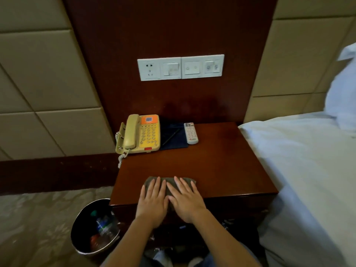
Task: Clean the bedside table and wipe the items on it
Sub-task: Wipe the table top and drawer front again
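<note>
A dark wooden bedside table [221, 166] stands between the wall and a bed. A grey-brown folded cloth [169, 181] lies at its front edge. My left hand [153, 201] and my right hand [187, 200] lie flat side by side on the cloth, fingers straight, pressing it down. At the back left of the table sits a yellow corded phone [139, 133]. Beside it lies a dark blue folder [173, 136] with a pen on it, then a white remote control [191, 133].
A bed with white sheets [308, 170] borders the table on the right. A round metal bin [94, 228] holding bottles stands on the carpet at the table's front left. White switches and a socket [180, 67] sit on the wooden wall panel above.
</note>
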A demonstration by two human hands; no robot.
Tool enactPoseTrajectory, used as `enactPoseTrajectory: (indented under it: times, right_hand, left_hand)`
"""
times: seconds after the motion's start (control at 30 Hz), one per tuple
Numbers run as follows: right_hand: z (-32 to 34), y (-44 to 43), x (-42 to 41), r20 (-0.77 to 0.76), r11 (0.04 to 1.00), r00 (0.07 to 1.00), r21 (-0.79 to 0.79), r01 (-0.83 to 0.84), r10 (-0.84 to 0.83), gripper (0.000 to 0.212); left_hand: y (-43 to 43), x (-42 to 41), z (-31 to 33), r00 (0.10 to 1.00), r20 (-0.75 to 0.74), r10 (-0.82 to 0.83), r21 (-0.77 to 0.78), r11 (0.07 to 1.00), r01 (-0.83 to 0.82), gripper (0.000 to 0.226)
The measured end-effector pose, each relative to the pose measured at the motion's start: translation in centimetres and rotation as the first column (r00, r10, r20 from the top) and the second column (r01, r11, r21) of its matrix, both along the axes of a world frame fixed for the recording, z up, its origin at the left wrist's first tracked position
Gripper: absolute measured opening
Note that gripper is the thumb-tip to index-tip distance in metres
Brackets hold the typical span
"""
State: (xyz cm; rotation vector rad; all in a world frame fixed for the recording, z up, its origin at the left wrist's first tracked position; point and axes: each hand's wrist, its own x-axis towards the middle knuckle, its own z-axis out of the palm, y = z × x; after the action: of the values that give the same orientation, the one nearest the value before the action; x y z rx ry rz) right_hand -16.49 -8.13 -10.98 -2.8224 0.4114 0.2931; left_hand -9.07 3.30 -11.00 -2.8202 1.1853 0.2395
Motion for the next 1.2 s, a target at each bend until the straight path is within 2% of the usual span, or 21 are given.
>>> enactPoseTrajectory:
  times: [0.1, 0.27, 0.3, 0.33, 0.4, 0.47, 0.6, 0.7, 0.97, 1.2]
  right_hand:
    - [-0.2, -4.7, -3.2, 0.013, 0.997, 0.997, -0.029, 0.072, -0.071, 0.1]
    - [-0.6, -12.0, -8.2, 0.017, 0.976, 0.977, -0.054, 0.213, -0.213, 0.128]
    - [-0.5, -13.1, -9.1, 0.014, 0.97, 0.971, -0.055, 0.239, -0.238, 0.127]
    - [-0.6, -14.1, -9.8, 0.016, 0.963, 0.965, -0.052, 0.264, -0.263, 0.114]
    - [-0.5, -15.8, -11.4, 0.033, 0.949, 0.951, -0.061, 0.308, -0.307, 0.07]
    - [-0.5, -17.4, -12.8, 0.035, 0.931, 0.934, -0.067, 0.358, -0.356, 0.055]
    - [-1.0, -20.0, -14.8, 0.027, 0.9, 0.906, -0.098, 0.424, -0.423, 0.062]
    - [-1.2, -21.0, -14.9, 0.0, 0.88, 0.886, -0.116, 0.46, -0.463, 0.053]
    - [-0.4, -20.5, -11.8, -0.059, 0.824, 0.835, -0.209, 0.526, -0.548, 0.054]
    - [0.3, -13.4, -3.0, -0.049, 0.912, 0.919, -0.158, 0.379, -0.391, 0.054]
  left_hand:
    - [-5.5, -2.3, 0.2, 0.997, -0.04, -0.07, -0.004, 0.998, 0.07, 0.057]
    - [-14.0, -6.3, -0.1, 0.98, -0.052, -0.19, 0.03, 0.981, 0.192, 0.057]
    - [-15.4, -7.0, 0.0, 0.977, -0.062, -0.206, 0.04, 0.977, 0.208, 0.057]
    - [-16.7, -7.5, 0.0, 0.972, -0.069, -0.224, 0.041, 0.973, 0.228, 0.057]
    - [-19.0, -8.5, 0.0, 0.959, -0.07, -0.273, 0.039, 0.96, 0.276, 0.057]
    - [-21.1, -9.6, 0.0, 0.949, -0.065, -0.31, 0.025, 0.95, 0.312, 0.057]
    - [-24.4, -11.5, 0.1, 0.937, -0.064, -0.343, 0.013, 0.939, 0.345, 0.056]
    - [-25.7, -11.6, 0.0, 0.924, -0.081, -0.373, 0.008, 0.927, 0.375, 0.056]
    - [-25.7, -8.9, 0.2, 0.9, -0.108, -0.422, -0.013, 0.906, 0.423, 0.055]
    - [-17.5, -0.8, 0.1, 0.96, -0.087, -0.265, -0.006, 0.964, 0.266, 0.055]
